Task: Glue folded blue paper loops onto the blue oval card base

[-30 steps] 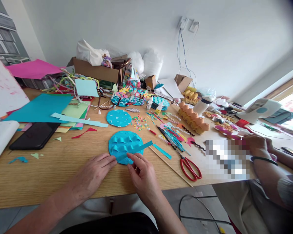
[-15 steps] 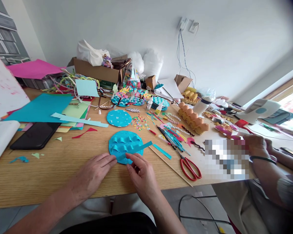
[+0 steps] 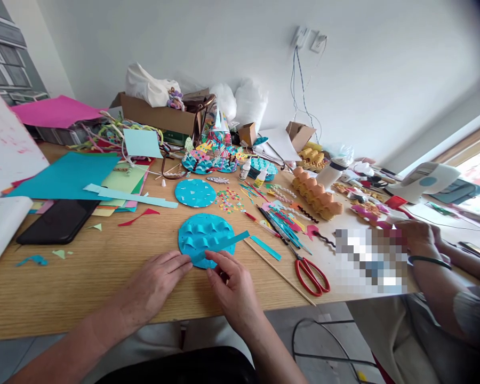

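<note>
A round blue disc [image 3: 196, 220] bearing rows of wavy paper loops lies at the table's front edge. Across its lower part runs a blue paper strip [image 3: 236, 240], its free end sticking out past the disc's right side. My left hand [image 3: 162, 280] rests with stretched fingers, their tips at the disc's lower left edge. With bent fingers, my right hand [image 3: 232, 282] pinches the strip over the disc's lower part; the exact grip is partly hidden. A second blue disc [image 3: 194, 193] dotted with pale scraps lies just behind. A short loose strip [image 3: 266, 248] is on the right.
Red-handled scissors [image 3: 312, 276] and a thin wooden stick [image 3: 280, 272] lie to the right. Coloured paper sheets [image 3: 64, 173] and a black phone [image 3: 58, 221] are left. Glue bottles [image 3: 260, 177] stand behind. Another person's hands [image 3: 420, 237] work at far right.
</note>
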`<state>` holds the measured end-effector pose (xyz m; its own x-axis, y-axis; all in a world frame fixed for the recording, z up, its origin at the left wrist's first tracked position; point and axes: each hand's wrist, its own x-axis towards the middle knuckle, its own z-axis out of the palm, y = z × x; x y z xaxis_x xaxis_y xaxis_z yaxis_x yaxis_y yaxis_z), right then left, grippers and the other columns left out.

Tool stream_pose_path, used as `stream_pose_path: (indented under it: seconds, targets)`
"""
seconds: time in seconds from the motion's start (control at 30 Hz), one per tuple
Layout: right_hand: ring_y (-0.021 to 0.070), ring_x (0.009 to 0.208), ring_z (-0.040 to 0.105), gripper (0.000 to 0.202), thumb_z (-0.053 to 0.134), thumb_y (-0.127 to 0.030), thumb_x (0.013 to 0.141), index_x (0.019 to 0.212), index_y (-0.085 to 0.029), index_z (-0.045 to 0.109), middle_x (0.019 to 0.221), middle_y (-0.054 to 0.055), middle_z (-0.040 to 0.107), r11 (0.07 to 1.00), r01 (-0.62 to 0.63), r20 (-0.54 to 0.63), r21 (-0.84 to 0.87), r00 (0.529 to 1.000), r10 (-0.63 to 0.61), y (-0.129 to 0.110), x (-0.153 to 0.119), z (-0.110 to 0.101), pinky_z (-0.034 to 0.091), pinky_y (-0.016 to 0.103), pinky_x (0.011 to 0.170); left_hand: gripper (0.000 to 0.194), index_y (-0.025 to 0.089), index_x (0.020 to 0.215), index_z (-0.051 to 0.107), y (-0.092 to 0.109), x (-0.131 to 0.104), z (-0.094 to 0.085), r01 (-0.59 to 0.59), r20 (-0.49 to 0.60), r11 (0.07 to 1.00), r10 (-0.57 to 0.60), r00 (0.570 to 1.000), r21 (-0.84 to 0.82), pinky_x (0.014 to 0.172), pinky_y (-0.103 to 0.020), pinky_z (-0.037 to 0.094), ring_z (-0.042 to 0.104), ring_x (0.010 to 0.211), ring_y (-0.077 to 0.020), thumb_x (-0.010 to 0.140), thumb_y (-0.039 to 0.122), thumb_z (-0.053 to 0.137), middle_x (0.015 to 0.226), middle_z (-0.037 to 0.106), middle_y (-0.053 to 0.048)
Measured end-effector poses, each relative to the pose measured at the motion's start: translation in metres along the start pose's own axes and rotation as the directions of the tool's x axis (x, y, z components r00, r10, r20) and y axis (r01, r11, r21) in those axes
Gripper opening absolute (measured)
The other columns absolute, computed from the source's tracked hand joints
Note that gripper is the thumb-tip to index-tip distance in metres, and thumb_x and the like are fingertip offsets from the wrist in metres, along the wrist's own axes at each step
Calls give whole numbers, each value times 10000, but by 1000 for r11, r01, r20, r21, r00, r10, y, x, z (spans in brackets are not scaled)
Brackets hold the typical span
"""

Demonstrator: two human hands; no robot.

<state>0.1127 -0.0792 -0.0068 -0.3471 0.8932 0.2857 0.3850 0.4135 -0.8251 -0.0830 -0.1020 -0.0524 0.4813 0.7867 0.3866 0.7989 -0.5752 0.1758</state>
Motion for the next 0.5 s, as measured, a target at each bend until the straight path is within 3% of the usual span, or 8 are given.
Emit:
stream_pose_path:
  seconds: [0.1,0.23,0.33,0.5]
  targets:
    - [120,624,541,316,482,-109,765,1006,-164,678,820,53,637,1000,0,-6,19,1000,0,1,0,1,423,227,559,398,214,1166,578,-1,-1,1,-6,-15,1000,6,1000,0,916,-367,488,550,1101,-208,872,90,341,1171,630,-36]
    - [114,610,530,324,475,-106,761,1012,-149,676,805,52,631,1000,-4,-8,17,1000,4,1,-2,1,416,223,556,419,199,1151,577,1,3,-7,-13,-114,997,5,993,-70,912,-323,491,582,1055,-177,856,58,313,1128,647,-43]
    - [115,612,528,333,472,-105,760,1018,-156,676,810,51,630,1000,-4,-6,26,1000,4,0,-3,2,414,223,559,359,190,1096,587,7,13,-15,75,-177,981,-107,978,-177,838,-267,517,624,955,-157,856,83,343,1039,659,-56]
    - [104,591,510,327,475,-107,752,1005,-163,675,802,44,625,998,7,-22,69,1000,-5,0,-2,3,401,214,535,284,206,1043,539,20,34,-16,185,-174,921,-256,951,-344,698,-238,527,633,759,-136,811,96,418,989,633,-40]
